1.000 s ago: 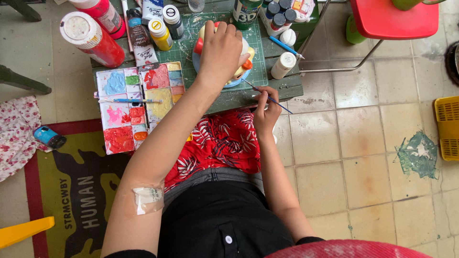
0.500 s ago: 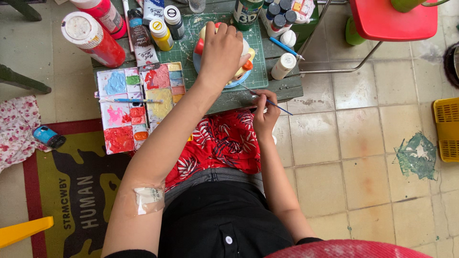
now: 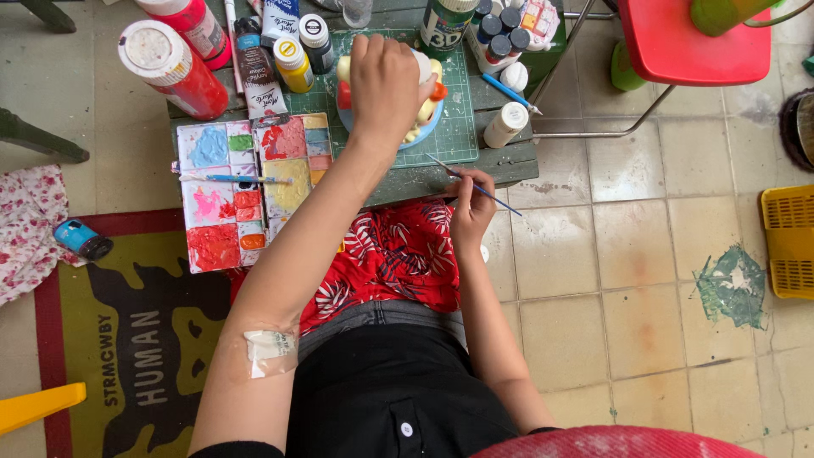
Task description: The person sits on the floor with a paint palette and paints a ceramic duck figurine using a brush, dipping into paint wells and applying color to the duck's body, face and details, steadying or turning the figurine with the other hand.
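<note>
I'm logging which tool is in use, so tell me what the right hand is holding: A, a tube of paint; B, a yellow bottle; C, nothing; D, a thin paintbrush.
D: the right hand pinches a thin paintbrush at the table edge, while the left hand rests on the painted figurine.

Worn cream floor tiles (image 3: 644, 280) fill most of the frame, with a green paint stain (image 3: 731, 287) at the right. A red chair (image 3: 691, 38) on thin metal legs stands at the upper right, and a yellow crate (image 3: 790, 242) sits at the right edge. At the lower left lies a yellow-and-red mat (image 3: 110, 339); a floral cloth (image 3: 30, 225) lies beside it. The light is soft and even.
</note>
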The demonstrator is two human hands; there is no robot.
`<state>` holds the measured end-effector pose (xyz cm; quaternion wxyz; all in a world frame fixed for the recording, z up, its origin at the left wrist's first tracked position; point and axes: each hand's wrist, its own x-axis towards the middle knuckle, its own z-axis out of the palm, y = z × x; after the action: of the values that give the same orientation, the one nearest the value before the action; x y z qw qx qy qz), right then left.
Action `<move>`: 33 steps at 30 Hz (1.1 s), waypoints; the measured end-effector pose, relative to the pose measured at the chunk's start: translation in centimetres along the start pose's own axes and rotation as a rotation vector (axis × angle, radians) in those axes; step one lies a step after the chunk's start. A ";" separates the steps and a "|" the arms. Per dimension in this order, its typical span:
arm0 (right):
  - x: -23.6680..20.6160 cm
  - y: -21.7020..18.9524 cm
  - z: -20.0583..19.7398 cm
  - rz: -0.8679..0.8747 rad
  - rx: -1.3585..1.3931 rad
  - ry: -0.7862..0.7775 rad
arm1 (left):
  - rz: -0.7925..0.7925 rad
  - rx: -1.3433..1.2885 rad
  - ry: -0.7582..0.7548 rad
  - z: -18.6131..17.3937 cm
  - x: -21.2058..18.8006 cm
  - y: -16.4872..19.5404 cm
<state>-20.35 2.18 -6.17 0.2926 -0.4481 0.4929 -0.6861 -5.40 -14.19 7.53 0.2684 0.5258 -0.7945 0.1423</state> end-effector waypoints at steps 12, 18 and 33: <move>1.6 -0.5 1.3 -0.001 -0.212 -0.136 | -0.174 -0.335 -0.004 -5.6 -5.8 -2.4; 2.2 -0.6 2.2 0.004 -0.236 -0.152 | -0.205 -0.347 -0.262 -10.4 -16.6 -1.7; 2.6 -1.1 2.7 0.044 -0.187 -0.117 | -0.085 -0.170 -0.330 -5.4 -19.1 0.2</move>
<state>-18.99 -0.80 -4.00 0.2928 -0.5016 0.5465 -0.6033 1.67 3.12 0.95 0.1839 0.5503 -0.8141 -0.0250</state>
